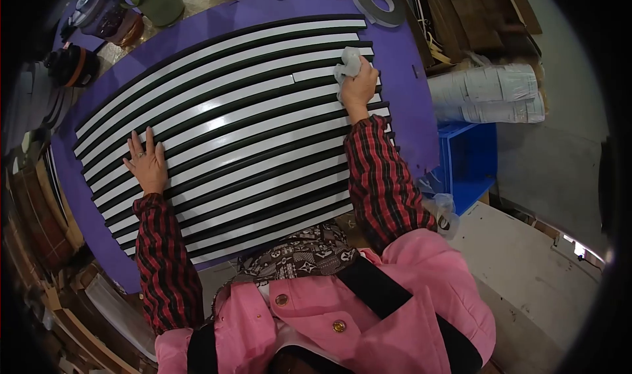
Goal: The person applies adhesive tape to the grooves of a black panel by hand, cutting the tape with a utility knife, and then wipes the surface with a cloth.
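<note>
Long black strips with white faces (224, 121) lie side by side across a purple board (401, 65). My left hand (149, 163) rests on the strips toward their left end, fingers spread, a ring on one finger. Near the strips' right ends, my right hand (359, 88) is closed around a crumpled whitish cloth (349, 63) and presses it on the upper strips. A short seam shows in one white face, left of the cloth. The lowest strips run close to my apron (296, 252).
A roll of grey tape (380, 3) lies at the board's upper right corner. A green mug (155, 0), a clear jar (108, 15) and a black-and-orange container (72, 65) stand upper left. Wrapped white rolls (487, 84) and a blue crate (467, 157) are on the right.
</note>
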Action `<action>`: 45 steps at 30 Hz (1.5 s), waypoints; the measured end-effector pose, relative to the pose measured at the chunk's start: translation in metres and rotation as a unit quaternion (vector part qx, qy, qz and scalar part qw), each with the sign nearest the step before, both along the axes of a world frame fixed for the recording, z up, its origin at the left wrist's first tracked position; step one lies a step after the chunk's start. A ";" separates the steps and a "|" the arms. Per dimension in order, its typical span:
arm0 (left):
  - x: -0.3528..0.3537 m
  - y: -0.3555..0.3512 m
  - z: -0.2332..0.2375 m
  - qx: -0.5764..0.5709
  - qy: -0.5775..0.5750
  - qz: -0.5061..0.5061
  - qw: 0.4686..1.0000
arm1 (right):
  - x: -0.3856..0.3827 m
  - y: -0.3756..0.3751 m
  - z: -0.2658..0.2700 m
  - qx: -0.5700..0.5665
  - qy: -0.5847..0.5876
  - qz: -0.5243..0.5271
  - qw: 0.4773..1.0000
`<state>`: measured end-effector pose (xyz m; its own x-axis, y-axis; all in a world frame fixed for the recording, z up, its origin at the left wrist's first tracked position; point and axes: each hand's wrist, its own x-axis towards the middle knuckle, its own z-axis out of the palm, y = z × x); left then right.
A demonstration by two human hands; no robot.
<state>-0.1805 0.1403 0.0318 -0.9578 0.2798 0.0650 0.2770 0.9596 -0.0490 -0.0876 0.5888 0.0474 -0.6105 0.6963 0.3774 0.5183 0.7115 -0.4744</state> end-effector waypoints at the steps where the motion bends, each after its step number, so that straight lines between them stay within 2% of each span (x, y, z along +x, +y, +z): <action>1: 0.000 -0.003 -0.003 0.025 -0.001 -0.010 1.000 | -0.003 -0.017 0.000 -0.009 -0.007 0.009 1.000; 4: 0.000 -0.003 -0.005 0.038 0.007 -0.019 0.999 | -0.017 -0.085 -0.003 0.028 0.006 0.101 0.995; 9: 0.000 -0.003 -0.007 0.035 0.004 -0.022 0.999 | -0.059 -0.253 -0.002 -0.021 -0.011 0.262 0.965; 13: -0.002 -0.015 -0.011 0.042 0.000 -0.068 0.997 | -0.081 -0.308 0.009 -0.134 -0.003 0.399 0.907; 14: -0.002 -0.008 0.002 0.014 -0.046 -0.038 0.998 | -0.083 -0.303 0.013 -0.203 0.005 0.430 0.880; 16: -0.003 -0.005 0.011 0.147 -0.072 -0.005 0.987 | -0.084 -0.246 0.041 -0.207 0.066 0.401 0.890; 17: -0.007 -0.010 0.017 0.148 -0.061 -0.018 0.987 | -0.087 -0.204 0.045 -0.187 0.145 0.330 0.914; 18: -0.019 -0.025 0.009 0.161 0.002 -0.059 0.985 | -0.091 -0.147 0.042 -0.144 0.151 0.280 0.937; 19: -0.037 -0.030 0.011 0.222 0.036 -0.081 0.971 | -0.092 -0.085 0.032 -0.085 0.161 0.220 0.958; 20: -0.052 -0.023 0.022 0.223 0.079 -0.087 0.968 | -0.086 -0.020 0.018 -0.098 0.063 0.158 0.981; 21: -0.068 -0.014 0.033 0.223 0.120 -0.092 0.963 | -0.070 0.005 0.041 -0.060 0.089 0.088 0.990; 22: -0.082 -0.004 0.040 0.201 0.140 -0.090 0.965 | -0.059 0.035 0.039 -0.020 0.055 0.073 0.996; 24: -0.109 0.005 0.020 0.079 0.128 -0.049 0.987 | -0.045 0.060 0.028 -0.033 -0.079 -0.009 0.996; 25: -0.115 0.006 0.000 0.010 0.024 -0.021 0.999 | -0.045 0.058 0.017 -0.030 -0.079 -0.013 0.996; 27: -0.118 0.012 -0.002 0.016 0.029 -0.014 0.999 | -0.056 0.037 0.004 0.057 -0.041 -0.044 0.997; 28: -0.115 0.009 -0.001 0.012 0.031 -0.013 0.999 | -0.060 0.024 -0.002 0.060 -0.042 -0.026 0.997; 29: -0.115 0.009 -0.001 0.043 0.030 -0.025 0.998 | -0.063 -0.003 -0.005 0.041 -0.038 0.004 0.998; 32: -0.115 0.009 -0.003 0.034 0.025 -0.015 0.999 | -0.093 -0.113 0.002 0.012 -0.001 0.125 0.992; 35: -0.115 0.006 -0.005 0.039 0.020 -0.021 0.999 | -0.124 -0.245 0.004 -0.084 -0.019 0.262 0.961; 36: -0.116 0.006 -0.005 0.042 0.016 -0.020 0.999 | -0.136 -0.277 -0.002 -0.115 0.012 0.324 0.939; 38: -0.121 -0.003 -0.006 0.049 0.001 -0.034 0.998 | -0.148 -0.298 0.005 -0.221 0.006 0.402 0.888; 39: -0.122 -0.006 -0.003 0.059 -0.022 -0.034 0.997 | -0.152 -0.283 0.018 -0.316 -0.005 0.400 0.860; 40: -0.125 -0.009 -0.002 0.162 -0.022 -0.022 0.986 | -0.154 -0.253 0.026 -0.259 0.084 0.359 0.893; 41: -0.133 -0.017 -0.003 0.213 0.033 -0.046 0.975 | -0.157 -0.204 0.040 -0.217 0.092 0.334 0.913; 42: -0.143 -0.024 -0.002 0.262 0.088 -0.068 0.959 | -0.159 -0.149 0.047 -0.128 0.150 0.271 0.942; 43: -0.148 -0.019 0.014 0.251 0.137 -0.071 0.955 | -0.162 -0.082 0.042 -0.027 0.092 0.224 0.970; 44: -0.151 -0.021 0.008 0.254 0.137 -0.061 0.955 | -0.155 -0.023 0.046 -0.002 0.036 0.143 0.989; 45: -0.155 -0.024 0.000 0.146 0.101 -0.046 0.983 | -0.145 0.025 0.048 -0.043 -0.015 0.107 0.993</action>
